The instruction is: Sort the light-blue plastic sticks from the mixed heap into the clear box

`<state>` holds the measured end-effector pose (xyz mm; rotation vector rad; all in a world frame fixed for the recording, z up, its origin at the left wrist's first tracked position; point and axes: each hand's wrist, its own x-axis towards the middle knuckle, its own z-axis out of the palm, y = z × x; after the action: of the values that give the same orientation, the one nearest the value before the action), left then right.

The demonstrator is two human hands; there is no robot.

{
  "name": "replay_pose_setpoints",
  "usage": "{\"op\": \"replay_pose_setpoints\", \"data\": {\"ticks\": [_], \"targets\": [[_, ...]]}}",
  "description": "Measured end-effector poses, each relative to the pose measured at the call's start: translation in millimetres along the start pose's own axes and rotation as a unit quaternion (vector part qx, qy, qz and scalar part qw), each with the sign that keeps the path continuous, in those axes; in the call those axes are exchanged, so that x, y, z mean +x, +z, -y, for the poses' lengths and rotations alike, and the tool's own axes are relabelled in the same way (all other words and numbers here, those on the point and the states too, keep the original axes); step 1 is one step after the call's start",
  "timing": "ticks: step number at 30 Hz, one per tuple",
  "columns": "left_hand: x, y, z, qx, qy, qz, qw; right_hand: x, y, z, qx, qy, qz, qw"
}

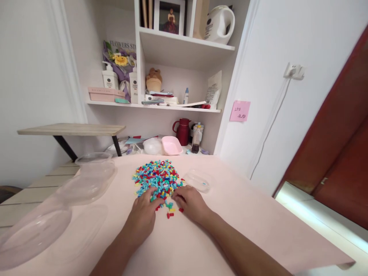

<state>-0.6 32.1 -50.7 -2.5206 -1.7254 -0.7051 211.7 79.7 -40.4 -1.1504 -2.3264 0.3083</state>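
Hands: left (145, 214) and right (191, 203) lay apart, fingers spread flat, holding nothing, at the near edge of the bead pile (158, 178) mid-surface (230, 214). Step, judged: sorting beads. Next needs picking one colour; clear tray (198, 181) beside.

Pale pink table (230, 214) with heaped coloured beads (156, 178), clear plastic containers (89, 180) and small clear dish (197, 180).

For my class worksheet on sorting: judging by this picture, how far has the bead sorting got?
Barely begun. Done: the mixed pile of small coloured pieces is on the pink table, with clear containers set out left and a small clear dish right. In hand: the left hand and right hand rest at the pile's near edge. Left: no piece shows in any container.
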Motion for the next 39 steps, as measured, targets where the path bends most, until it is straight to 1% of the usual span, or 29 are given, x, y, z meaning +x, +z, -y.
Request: {"op": "replay_pose_setpoints", "data": {"ticks": [3,6,10,15,18,22,25,28,31,33,35,39], "targets": [[-1,3.2,3,-0.002,0.017,0.006,1.0,1,3,-2,0.012,-0.037,-0.015,0.999],[-1,6.3,6,-0.003,0.03,0.005,1.0,1,7,-4,0.004,-0.057,-0.017,0.998],[0,6.9,5,0.001,0.024,0.007,1.0,2,8,-3,-0.012,-0.05,-0.025,0.998],[0,4.8,3,0.003,0.013,0.005,1.0,1,6,1,-0.001,-0.054,-0.02,0.998],[-1,4.5,3,0.009,0.01,-0.002,1.0,1,7,3,-0.003,-0.047,-0.029,0.998],[0,6.0,5,0.019,0.027,-0.013,0.999,1,5,3,-0.018,-0.064,-0.065,0.996],[1,8.7,8,0.023,0.04,-0.038,0.998,3,-5,0,-0.021,-0.074,-0.12,0.99],[2,10.7,11,0.019,0.05,-0.073,0.996,3,-24,-9,-0.03,-0.043,-0.205,0.977],[2,9.7,10,0.013,0.053,-0.089,0.994,-1,-44,-24,-0.044,0.03,-0.301,0.952],[2,7.8,9,0.014,0.051,-0.088,0.995,-4,-52,-34,-0.054,0.078,-0.345,0.934],[2,6.1,8,0.019,0.048,-0.087,0.995,-6,-56,-44,-0.068,0.116,-0.365,0.921],[2,4.8,7,0.024,0.053,-0.087,0.994,-7,-55,-54,-0.108,0.157,-0.356,0.915]]}}
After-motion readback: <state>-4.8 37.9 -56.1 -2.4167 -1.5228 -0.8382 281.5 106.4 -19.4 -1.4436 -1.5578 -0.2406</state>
